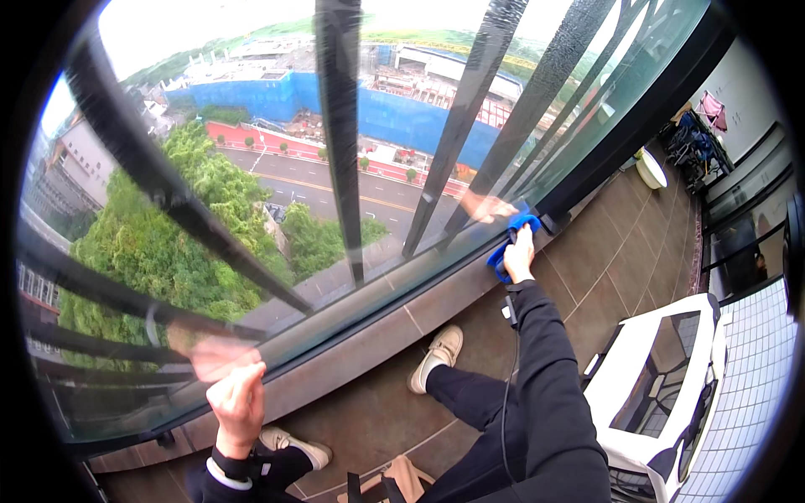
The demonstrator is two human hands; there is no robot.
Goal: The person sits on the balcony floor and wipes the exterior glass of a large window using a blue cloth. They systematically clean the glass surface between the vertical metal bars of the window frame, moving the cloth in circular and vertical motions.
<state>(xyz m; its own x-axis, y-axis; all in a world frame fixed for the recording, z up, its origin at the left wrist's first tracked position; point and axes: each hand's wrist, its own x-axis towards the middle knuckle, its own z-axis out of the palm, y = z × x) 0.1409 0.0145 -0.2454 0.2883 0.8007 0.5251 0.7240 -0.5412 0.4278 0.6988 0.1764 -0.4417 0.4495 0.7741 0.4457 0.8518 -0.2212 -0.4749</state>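
Observation:
My right hand (519, 256) grips a blue cloth (527, 221) at the lower right corner of a large glass pane (402, 276). The cloth bunches around the fingers and touches the lower window frame, and part of it hangs below the hand. A reflection of the hand shows in the glass. On the left, my left hand (236, 402) is raised close to the pane with its fingers curled together. Nothing shows in it, though the inside of the palm is hidden. A black band and a white band circle the left wrist.
A tiled ledge (402, 324) runs along the window's foot, with my shoes (440, 352) beside it. A white-framed carrier with mesh panels (654, 371) stands at right on the brown tiled floor (585, 276). A thin cable (512, 377) hangs along my right arm. Farther off are a white basin (651, 168) and piled items.

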